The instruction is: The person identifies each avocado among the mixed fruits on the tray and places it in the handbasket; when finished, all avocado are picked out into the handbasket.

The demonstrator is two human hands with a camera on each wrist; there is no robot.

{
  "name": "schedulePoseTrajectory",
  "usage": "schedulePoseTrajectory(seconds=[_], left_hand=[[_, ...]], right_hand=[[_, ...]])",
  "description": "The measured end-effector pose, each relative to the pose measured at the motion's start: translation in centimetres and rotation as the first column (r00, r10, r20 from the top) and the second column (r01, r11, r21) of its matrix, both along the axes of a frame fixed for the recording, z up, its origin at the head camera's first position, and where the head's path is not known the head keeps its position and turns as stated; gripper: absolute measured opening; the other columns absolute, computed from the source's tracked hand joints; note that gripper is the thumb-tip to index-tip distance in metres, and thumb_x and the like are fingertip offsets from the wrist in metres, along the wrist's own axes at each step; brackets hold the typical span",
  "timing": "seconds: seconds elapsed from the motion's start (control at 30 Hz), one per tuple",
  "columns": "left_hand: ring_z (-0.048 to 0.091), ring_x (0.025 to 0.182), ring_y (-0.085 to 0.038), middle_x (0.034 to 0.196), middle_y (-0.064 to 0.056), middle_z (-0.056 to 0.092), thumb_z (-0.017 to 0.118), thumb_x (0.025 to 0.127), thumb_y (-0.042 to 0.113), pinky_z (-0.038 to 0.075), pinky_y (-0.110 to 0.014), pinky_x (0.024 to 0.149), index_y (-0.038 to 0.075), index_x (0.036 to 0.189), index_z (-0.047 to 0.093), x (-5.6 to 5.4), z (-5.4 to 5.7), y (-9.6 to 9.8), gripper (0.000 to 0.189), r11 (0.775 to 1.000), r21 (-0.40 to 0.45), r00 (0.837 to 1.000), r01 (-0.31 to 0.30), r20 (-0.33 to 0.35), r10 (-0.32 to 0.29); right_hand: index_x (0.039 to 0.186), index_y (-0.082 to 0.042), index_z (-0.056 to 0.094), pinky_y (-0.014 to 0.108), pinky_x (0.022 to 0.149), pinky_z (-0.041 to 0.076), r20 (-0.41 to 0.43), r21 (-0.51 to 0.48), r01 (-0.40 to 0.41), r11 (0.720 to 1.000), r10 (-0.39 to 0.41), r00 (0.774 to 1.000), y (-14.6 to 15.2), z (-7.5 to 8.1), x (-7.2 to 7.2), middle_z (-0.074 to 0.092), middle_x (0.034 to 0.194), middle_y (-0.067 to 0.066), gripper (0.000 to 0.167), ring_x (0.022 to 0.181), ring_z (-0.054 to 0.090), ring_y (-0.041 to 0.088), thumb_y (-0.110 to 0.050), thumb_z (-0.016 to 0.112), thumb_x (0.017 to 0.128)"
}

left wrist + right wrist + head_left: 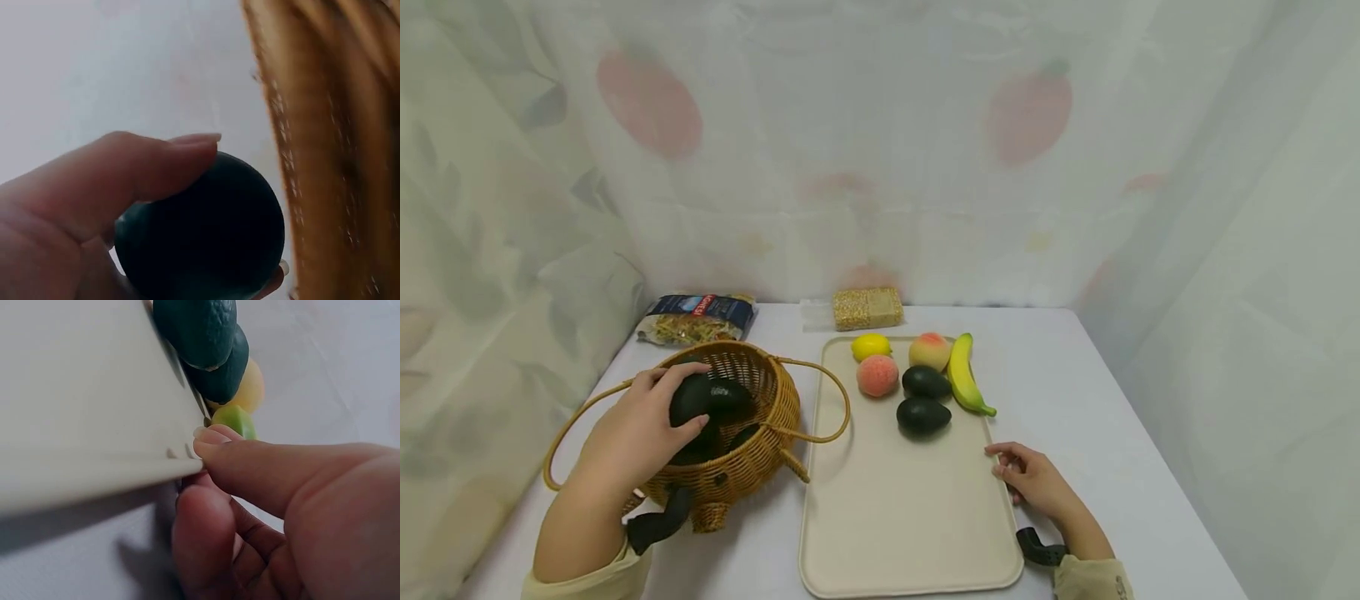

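My left hand point(632, 425) grips a dark green avocado point(687, 402) over the mouth of a wicker basket point(786, 408). In the left wrist view the thumb curls over the avocado point(206, 231), close beside the wicker. Another avocado point(732, 398) shows inside the basket by the fingers. At the right edge of a cream tray point(910, 517), my right hand point(1037, 479) pinches the rim between thumb and fingers. Toward the tray's far end lie two avocados point(923, 416), a lemon point(871, 347), a pink peach point(877, 375), a yellowish peach point(929, 352) and a banana point(966, 375).
A bag of pasta point(698, 318) lies behind the basket at the back left. Behind the tray is a clear packet of yellow grains point(868, 308). One looped basket handle point(842, 392) leans over the tray's left edge. Patterned curtains point(880, 167) enclose the white table.
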State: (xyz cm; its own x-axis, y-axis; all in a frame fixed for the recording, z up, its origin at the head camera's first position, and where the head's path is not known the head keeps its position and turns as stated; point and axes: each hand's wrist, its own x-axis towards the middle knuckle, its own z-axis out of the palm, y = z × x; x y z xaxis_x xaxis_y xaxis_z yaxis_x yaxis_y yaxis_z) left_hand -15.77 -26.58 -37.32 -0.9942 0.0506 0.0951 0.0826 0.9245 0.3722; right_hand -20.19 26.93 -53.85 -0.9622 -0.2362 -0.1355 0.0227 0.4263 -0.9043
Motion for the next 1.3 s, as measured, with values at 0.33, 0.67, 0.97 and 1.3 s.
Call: schedulePoseTrajectory(seconds=[0.33,0.67,0.97,1.3], left_hand=[[0.064,0.092,-0.058,0.129,-0.045,0.042,0.081,0.093,0.033,0.052,-0.065,0.069,0.012,0.154,0.041,-0.9,-2.1,-2.3,0.076,0.999,-0.029,0.992,-0.019,0.123,0.022],[0.061,0.103,-0.058,0.125,-0.042,0.054,0.082,0.09,0.046,0.046,-0.071,0.077,0.012,0.149,0.049,-1.5,-2.6,-2.1,0.076,0.976,-0.214,0.986,0.027,0.168,0.009],[0.061,0.115,-0.055,0.125,-0.035,0.065,0.078,0.09,0.053,0.04,-0.072,0.081,0.004,0.149,0.052,-1.5,-2.7,-1.9,0.081,0.975,-0.222,0.974,0.02,0.223,0.031],[0.055,0.118,-0.064,0.138,-0.041,0.053,0.075,0.093,0.053,0.037,-0.077,0.084,0.005,0.15,0.049,-1.5,-2.7,-1.9,0.079,0.981,-0.193,0.971,-0.014,0.231,0.059]], right_hand=[[0.129,0.003,0.066,0.025,0.051,0.047,-0.003,0.014,0.008,1.0,-0.008,1.0,0.0,-0.1,0.0,0.055,0.096,0.009,0.029,0.058,0.052,0.012,-0.001,0.068,0.1],[0.129,0.003,0.066,0.025,0.051,0.047,0.006,0.026,0.021,0.999,-0.021,1.0,-0.1,0.2,0.2,0.055,0.097,0.009,0.03,0.058,0.052,0.013,-0.001,0.068,0.1],[0.129,0.004,0.065,0.024,0.051,0.047,-0.021,0.018,0.006,1.0,-0.006,1.0,-0.1,0.0,0.0,0.054,0.096,0.008,0.029,0.058,0.051,0.012,0.0,0.067,0.1],[0.13,0.003,0.066,0.024,0.052,0.047,0.003,0.009,0.023,1.0,-0.023,1.0,-0.1,0.1,0.1,0.054,0.097,0.008,0.03,0.06,0.051,0.012,-0.001,0.067,0.101]])
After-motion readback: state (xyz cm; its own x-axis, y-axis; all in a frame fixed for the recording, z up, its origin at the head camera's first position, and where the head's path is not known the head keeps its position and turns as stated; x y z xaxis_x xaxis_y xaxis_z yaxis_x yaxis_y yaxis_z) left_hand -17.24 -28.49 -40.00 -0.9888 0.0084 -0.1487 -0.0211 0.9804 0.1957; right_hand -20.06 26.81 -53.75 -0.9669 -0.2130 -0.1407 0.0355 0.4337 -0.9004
